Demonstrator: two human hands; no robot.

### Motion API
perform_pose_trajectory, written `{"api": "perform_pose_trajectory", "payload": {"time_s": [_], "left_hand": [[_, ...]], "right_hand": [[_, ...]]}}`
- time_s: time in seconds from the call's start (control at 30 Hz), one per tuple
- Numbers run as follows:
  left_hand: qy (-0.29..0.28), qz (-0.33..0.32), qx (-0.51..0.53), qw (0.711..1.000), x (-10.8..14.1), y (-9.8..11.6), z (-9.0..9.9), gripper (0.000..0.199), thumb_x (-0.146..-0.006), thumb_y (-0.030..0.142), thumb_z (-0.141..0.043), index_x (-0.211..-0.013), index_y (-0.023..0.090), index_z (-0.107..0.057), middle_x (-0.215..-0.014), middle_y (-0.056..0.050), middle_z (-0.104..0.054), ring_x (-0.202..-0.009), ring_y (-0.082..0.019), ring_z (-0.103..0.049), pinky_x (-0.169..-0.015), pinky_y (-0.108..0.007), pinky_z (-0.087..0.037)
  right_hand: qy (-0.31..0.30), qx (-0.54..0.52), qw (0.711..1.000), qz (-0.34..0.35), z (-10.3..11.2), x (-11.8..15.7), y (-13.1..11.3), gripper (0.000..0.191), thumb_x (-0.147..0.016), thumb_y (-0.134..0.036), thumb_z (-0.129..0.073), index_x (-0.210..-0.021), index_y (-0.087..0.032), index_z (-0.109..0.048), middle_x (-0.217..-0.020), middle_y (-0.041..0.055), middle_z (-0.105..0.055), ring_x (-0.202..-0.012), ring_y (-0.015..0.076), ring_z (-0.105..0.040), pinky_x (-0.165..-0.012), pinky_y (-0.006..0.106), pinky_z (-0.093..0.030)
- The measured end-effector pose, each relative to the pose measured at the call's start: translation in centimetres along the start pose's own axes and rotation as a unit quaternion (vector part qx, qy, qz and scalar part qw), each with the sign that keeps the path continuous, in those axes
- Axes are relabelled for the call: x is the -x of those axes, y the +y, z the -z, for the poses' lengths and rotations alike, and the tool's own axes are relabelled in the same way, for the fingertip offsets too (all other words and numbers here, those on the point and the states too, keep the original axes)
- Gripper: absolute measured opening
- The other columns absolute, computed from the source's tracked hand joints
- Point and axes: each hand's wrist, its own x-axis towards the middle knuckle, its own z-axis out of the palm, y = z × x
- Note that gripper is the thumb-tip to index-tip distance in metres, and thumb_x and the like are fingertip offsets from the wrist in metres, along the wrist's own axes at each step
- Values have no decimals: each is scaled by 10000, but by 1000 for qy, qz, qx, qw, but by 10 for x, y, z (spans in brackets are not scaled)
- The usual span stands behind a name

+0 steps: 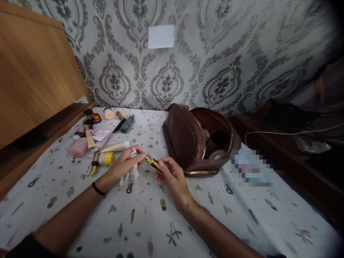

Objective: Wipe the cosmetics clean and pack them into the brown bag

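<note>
My right hand (174, 179) grips a shiny gold lipstick tube (152, 163) near its lower end, fingers closed round it. Bunched in my left hand (126, 164) is a white tissue (133, 173), and that hand's thumb and fingers meet the tube's far end. Whether the tube is capped, I cannot tell. Just right of my hands stands a brown cosmetic bag (181, 134), unzipped, with dark contents partly visible inside. Close to my left hand lie a cream tube with a white cap (115, 146), a yellow-capped bottle (109, 158) and a gold-ended item (94, 168).
Farther left are a pink pouch-like item (77, 147), a small beige tube (89, 138), a green bottle (127, 123) and several jars, including a red one (95, 118). A wooden cabinet (40, 68) borders the left. On the right, a blurred-out packet (251, 168) rests on the patterned sheet (150, 222).
</note>
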Motion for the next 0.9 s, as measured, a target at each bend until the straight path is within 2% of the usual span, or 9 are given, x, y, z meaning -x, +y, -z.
{"api": "perform_pose_trajectory", "payload": {"time_s": [0.23, 0.37, 0.43, 0.57, 0.73, 0.9], "left_hand": [[-6, -6, 18, 1000, 2, 2, 1, 292, -838, 489, -603, -889, 202, -607, -626, 49, -550, -533, -93, -512, -490, -187, -371], [32, 6, 33, 999, 1, -4, -1, 321, -850, 518, -590, -833, 199, -564, -615, 51, -542, -520, -88, -491, -479, -181, -366], [47, 15, 38, 998, 0, -5, -1, 344, -839, 540, -593, -826, 198, -555, -623, 47, -548, -524, -92, -498, -478, -182, -367], [43, 13, 38, 998, 0, -4, -2, 360, -822, 555, -602, -797, 199, -552, -595, 58, -534, -502, -86, -481, -471, -178, -355], [41, 6, 36, 998, 1, -5, -2, 346, -847, 542, -584, -797, 201, -548, -574, 65, -513, -472, -76, -438, -444, -173, -336], [43, -11, 45, 998, 2, -4, -4, 367, -856, 560, -574, -793, 199, -560, -583, 58, -506, -479, -79, -437, -440, -174, -340]], "right_hand": [[-4, -5, 1000, -12, 0, -1, 3, 385, -817, -570, -655, -847, -194, -575, -612, -30, -588, -488, 105, -534, -458, 227, -417], [-43, -14, 999, -8, -1, -1, 4, 402, -755, -526, -737, -944, -205, -586, -733, -20, -623, -541, 109, -573, -458, 219, -426], [-52, -8, 999, -1, -2, 0, 4, 424, -697, -498, -791, -930, -212, -581, -778, -21, -628, -543, 105, -573, -449, 216, -423], [-70, 18, 997, -2, -1, 1, 3, 397, -758, -543, -725, -881, -190, -591, -647, -29, -612, -475, 88, -511, -438, 211, -382], [-87, -15, 995, -44, -1, 3, 3, 426, -757, -577, -714, -861, -188, -574, -720, -8, -669, -489, 95, -567, -439, 209, -374], [-122, -66, 984, -110, -4, 5, 4, 482, -744, -651, -681, -825, -202, -525, -704, -3, -690, -465, 109, -589, -420, 207, -362]]}}
